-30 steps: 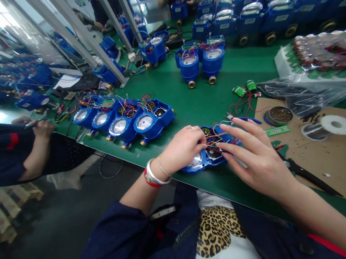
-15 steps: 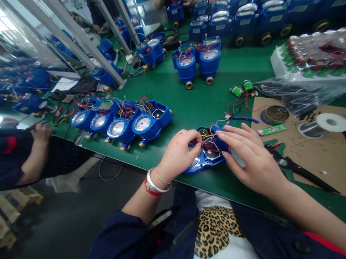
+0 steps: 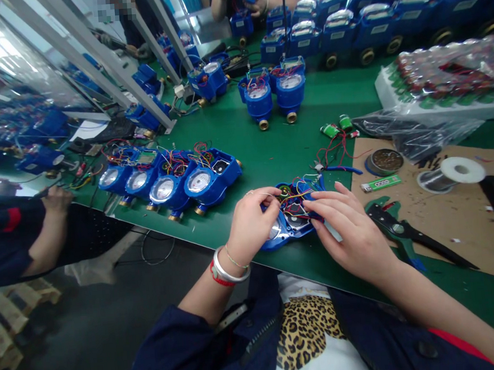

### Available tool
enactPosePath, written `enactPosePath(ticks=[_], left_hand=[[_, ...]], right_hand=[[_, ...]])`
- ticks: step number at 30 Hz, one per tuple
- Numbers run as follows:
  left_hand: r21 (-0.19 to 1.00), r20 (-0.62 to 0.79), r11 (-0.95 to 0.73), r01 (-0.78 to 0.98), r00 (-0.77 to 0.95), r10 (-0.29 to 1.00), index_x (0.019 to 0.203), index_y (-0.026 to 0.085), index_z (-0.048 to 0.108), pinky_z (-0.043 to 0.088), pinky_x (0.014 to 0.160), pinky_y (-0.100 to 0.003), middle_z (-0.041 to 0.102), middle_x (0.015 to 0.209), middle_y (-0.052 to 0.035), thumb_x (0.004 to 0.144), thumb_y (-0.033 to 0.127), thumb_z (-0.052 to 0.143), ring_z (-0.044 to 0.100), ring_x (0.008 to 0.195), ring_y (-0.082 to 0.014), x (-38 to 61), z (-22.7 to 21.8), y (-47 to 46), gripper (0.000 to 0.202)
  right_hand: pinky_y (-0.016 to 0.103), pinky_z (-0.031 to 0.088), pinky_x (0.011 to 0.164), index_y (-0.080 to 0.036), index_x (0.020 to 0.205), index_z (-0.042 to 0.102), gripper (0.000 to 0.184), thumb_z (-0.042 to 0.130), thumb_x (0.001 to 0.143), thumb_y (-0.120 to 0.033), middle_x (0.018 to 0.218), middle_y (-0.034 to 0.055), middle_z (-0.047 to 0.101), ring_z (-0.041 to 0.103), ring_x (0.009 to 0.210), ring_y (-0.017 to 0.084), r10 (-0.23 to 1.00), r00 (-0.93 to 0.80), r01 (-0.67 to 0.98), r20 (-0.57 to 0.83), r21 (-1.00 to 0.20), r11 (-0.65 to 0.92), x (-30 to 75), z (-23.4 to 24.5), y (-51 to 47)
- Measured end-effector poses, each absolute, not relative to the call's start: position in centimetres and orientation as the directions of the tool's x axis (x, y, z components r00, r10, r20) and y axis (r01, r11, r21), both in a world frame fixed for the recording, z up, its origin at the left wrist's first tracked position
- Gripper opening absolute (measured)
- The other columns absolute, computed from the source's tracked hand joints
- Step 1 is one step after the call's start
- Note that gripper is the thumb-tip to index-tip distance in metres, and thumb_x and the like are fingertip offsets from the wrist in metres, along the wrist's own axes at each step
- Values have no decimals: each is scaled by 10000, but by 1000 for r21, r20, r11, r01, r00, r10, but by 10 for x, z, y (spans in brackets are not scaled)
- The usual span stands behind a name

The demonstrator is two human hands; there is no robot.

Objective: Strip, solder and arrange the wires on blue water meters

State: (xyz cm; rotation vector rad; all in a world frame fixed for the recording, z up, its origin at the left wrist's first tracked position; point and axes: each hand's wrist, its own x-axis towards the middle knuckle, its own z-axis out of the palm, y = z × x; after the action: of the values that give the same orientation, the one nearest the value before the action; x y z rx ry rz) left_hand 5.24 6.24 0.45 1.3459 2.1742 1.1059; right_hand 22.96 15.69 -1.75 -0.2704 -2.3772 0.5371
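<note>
A blue water meter (image 3: 277, 240) lies open at the table's near edge, with coloured wires (image 3: 294, 196) spilling over its electronics compartment. My left hand (image 3: 255, 218) is at the left of the compartment, thumb and fingers pinched around a thin wire. From the other side my right hand (image 3: 349, 231) reaches over the compartment with long, bent fingers. Its fingertips and thumb close on the wires by the right wall, and they hide part of the meter. Part of the round dial shows beside my left fingers.
Several open meters (image 3: 199, 181) stand in a row to the left. Ahead are two more meters (image 3: 290, 89) and green batteries (image 3: 330, 130). At right lie blue-handled cutters (image 3: 343, 170), a solder spool (image 3: 451, 174), a tin (image 3: 384, 161), a wire stripper (image 3: 398, 228) and cardboard (image 3: 439, 222). Co-workers' hands (image 3: 57, 199) show at left and behind.
The camera view has shifted slightly. My left fingers have drawn a little back to the left from the wires, and my right fingertips have curled in lower over the compartment.
</note>
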Motion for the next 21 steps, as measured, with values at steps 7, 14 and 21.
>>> enactPosePath(ticks=[7, 14, 21], left_hand=[[890, 47, 185, 418, -486, 873, 906, 176, 673, 486, 815, -279, 716, 921, -34, 897, 275, 539, 657, 853, -161, 48, 9, 57, 167], [906, -8, 196, 374, -449, 894, 909, 185, 695, 470, 822, -281, 708, 945, -39, 926, 377, 504, 635, 894, -176, 46, 16, 52, 271], [890, 21, 197, 411, -468, 884, 857, 187, 678, 456, 813, -289, 691, 897, -34, 948, 364, 449, 623, 868, -176, 47, 11, 47, 303]], right_hand=[[555, 314, 1115, -162, 1286, 513, 430, 551, 870, -61, 1321, 114, 561, 458, 1281, 265, 309, -741, 8, 597, -451, 892, 235, -14, 159], [593, 256, 1127, -181, 1322, 490, 435, 546, 896, -117, 1318, 94, 571, 451, 1287, 271, 254, -767, 10, 589, -385, 923, 230, -8, 161], [580, 217, 1143, -200, 1040, 659, 152, 586, 907, -201, 1002, 24, 707, 600, 1064, 230, 175, -833, -4, 526, -321, 947, 238, -6, 162]])
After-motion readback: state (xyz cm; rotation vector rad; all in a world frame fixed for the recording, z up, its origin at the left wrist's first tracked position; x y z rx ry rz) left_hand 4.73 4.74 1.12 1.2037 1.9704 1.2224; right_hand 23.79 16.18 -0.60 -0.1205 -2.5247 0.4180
